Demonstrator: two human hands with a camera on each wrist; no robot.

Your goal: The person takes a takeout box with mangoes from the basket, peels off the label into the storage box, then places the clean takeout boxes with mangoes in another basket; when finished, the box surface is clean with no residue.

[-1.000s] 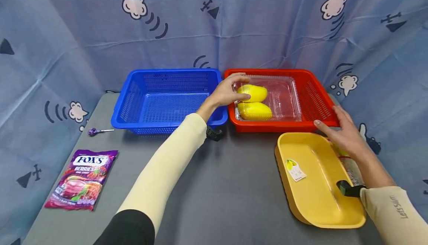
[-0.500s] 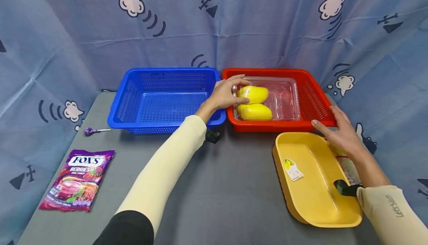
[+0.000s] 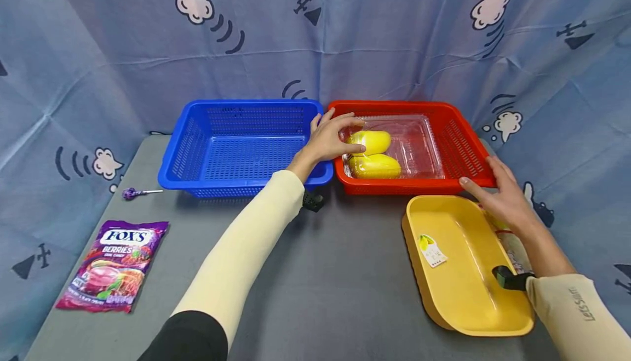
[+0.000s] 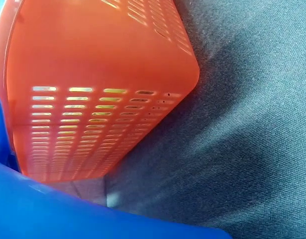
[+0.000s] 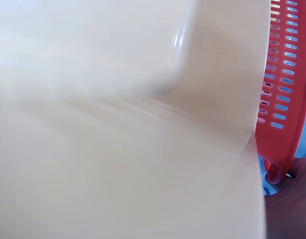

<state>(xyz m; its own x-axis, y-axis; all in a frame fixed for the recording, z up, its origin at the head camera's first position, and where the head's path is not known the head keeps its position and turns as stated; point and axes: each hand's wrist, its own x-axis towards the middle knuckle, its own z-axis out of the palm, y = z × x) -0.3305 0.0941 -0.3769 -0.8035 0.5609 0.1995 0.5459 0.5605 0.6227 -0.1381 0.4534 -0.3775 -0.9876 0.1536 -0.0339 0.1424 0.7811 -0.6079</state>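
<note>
In the head view my left hand (image 3: 327,139) reaches over the left rim of the red basket (image 3: 394,187). Its thumb and index finger rest on a clear plastic clamshell box (image 3: 419,153), while the other fingers stand spread apart. Two yellow mangoes, a rear mango (image 3: 377,141) and a front mango (image 3: 377,167), lie inside the box, which sits within the basket. At the basket's front right corner, my right hand (image 3: 508,196) holds the rim with thumb in front and fingers along the side. The left wrist view shows the basket's slotted wall (image 4: 98,55).
A blue basket (image 3: 251,183) stands left of the red one. The yellow tub (image 3: 463,273) lies under my right forearm, partly covering a packet (image 3: 515,248). Toward the left are a purple candy bag (image 3: 115,268) and a purple-wrapped lollipop (image 3: 130,193). A patterned curtain (image 3: 266,32) hangs behind.
The clear box has shifted slightly at its left and back edges, with the rear mango a little nearer. My left hand's outer fingers have spread apart. My right hand stays at the corner.
</note>
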